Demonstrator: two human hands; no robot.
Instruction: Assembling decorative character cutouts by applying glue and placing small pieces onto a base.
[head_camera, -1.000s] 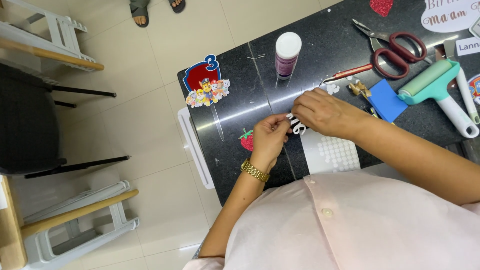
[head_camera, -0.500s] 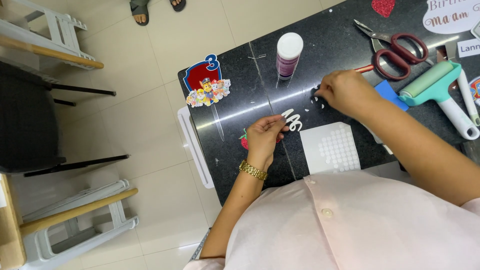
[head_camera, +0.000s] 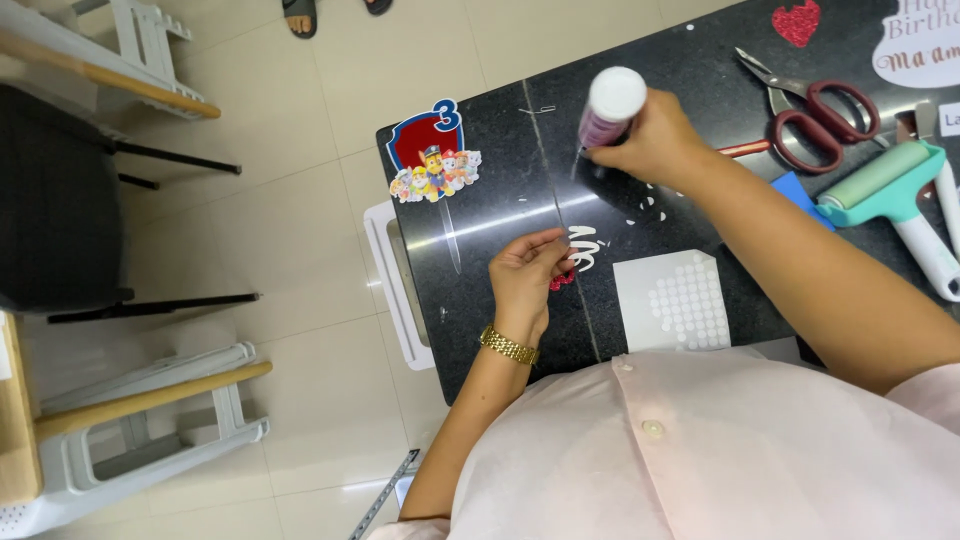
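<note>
1. Right hand wrapped around a white-capped glitter bottle, standing upright on the black table, away from the cutouts.
2. Left hand pinching a small white cutout piece at its edge, held steady just above the table.
3. Sheet of round foam dots lying just beside for easy reach.
4. Red-handled scissors and teal roller parked at the far side.

Dark speckled counter
On it lie red-handled scissors, a teal roller, a white dot sheet and a cartoon topper.
</note>
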